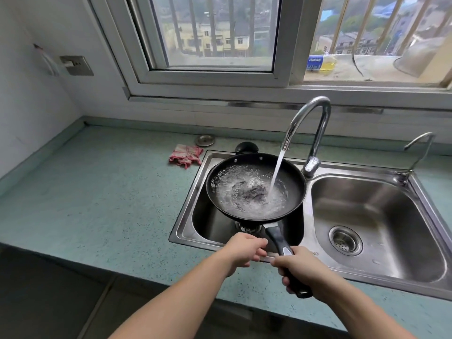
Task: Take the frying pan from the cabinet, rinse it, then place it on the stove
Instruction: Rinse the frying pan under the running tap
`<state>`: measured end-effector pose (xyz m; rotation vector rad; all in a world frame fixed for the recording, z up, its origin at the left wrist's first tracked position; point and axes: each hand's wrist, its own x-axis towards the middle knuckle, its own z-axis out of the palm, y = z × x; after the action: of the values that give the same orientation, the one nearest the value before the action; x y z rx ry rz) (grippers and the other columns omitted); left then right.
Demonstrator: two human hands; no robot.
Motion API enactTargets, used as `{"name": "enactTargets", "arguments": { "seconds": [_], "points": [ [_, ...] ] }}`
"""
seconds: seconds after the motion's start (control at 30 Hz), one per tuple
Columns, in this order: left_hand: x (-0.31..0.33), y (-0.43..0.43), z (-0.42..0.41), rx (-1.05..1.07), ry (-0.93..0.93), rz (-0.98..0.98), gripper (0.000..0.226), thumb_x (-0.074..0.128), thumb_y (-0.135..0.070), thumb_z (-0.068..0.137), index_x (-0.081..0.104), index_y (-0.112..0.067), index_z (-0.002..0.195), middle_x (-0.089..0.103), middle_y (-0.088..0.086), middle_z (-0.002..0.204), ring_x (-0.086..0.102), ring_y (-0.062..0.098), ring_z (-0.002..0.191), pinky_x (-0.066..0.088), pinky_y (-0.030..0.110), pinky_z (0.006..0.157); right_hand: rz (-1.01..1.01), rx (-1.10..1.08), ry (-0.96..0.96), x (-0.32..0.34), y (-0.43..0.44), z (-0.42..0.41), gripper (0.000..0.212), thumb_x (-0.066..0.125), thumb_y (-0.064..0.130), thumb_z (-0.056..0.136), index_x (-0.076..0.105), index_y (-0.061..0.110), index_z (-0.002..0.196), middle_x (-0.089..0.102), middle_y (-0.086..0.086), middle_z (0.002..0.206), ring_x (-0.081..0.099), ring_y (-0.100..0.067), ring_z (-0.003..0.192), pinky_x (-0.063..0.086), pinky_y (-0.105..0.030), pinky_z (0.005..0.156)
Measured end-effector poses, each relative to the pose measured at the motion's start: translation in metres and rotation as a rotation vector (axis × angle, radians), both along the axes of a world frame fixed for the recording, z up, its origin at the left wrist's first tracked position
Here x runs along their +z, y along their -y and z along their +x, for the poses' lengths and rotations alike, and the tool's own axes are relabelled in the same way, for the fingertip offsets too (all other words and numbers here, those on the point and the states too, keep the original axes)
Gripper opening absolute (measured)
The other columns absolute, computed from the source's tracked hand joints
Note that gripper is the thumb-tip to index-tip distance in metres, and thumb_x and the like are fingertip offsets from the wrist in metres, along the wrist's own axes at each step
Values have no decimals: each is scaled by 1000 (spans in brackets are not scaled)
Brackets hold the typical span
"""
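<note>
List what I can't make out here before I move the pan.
Stove: outside the head view.
Left basin drain: mostly under the frying pan.
Left hand: fingers curled away from the camera; unclear whether they hold anything.
Handle: its middle is wrapped by the right hand.
Bottle label on the window ledge: too blurred to read.

1. Frying pan (296,189) is held by its handle in right grip (303,267), over left sink basin (210,223).
2. Water is run from faucet (318,123) into pan.
3. Left grip (244,249) is curled just beside handle.
4. Pink cloth (186,156) is laid on surface (97,192).
</note>
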<state>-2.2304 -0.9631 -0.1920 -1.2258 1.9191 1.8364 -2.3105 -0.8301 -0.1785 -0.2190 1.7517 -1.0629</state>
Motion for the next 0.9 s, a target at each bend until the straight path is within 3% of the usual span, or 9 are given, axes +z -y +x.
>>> {"name": "enactTargets", "arguments": {
  "seconds": [0.33, 0.53, 0.67, 0.9],
  "points": [
    [-7, 20, 14, 120, 101, -51, 26, 53, -38, 91, 63, -15, 82, 68, -4, 75, 51, 11, 63, 38, 24, 60, -48, -51, 142, -18, 34, 50, 12, 54, -5, 83, 45, 4, 84, 46, -10, 53, 46, -19, 37, 41, -25, 42],
    [-6, 39, 23, 226, 113, -17, 49, 46, -51, 93, 68, -8, 99, 68, -3, 74, 57, 10, 65, 41, 25, 63, -132, -50, 215, 9, 53, 44, 7, 56, -3, 86, 49, -2, 88, 50, -11, 56, 49, -17, 38, 45, -25, 42],
    [-6, 34, 17, 189, 102, -12, 47, 45, -52, 93, 68, -11, 98, 71, -3, 77, 57, 10, 64, 40, 26, 64, -112, -52, 196, 20, 39, 25, 18, 54, -3, 85, 48, 6, 70, 48, -7, 51, 46, -16, 38, 41, -22, 41],
    [-7, 19, 10, 116, 104, -17, 42, 47, -50, 93, 66, -12, 94, 71, -1, 81, 53, 9, 60, 38, 25, 61, -53, -85, 134, 0, 24, 28, 11, 52, -2, 84, 44, 6, 84, 47, -8, 54, 44, -16, 37, 39, -22, 41]
  ]
}}
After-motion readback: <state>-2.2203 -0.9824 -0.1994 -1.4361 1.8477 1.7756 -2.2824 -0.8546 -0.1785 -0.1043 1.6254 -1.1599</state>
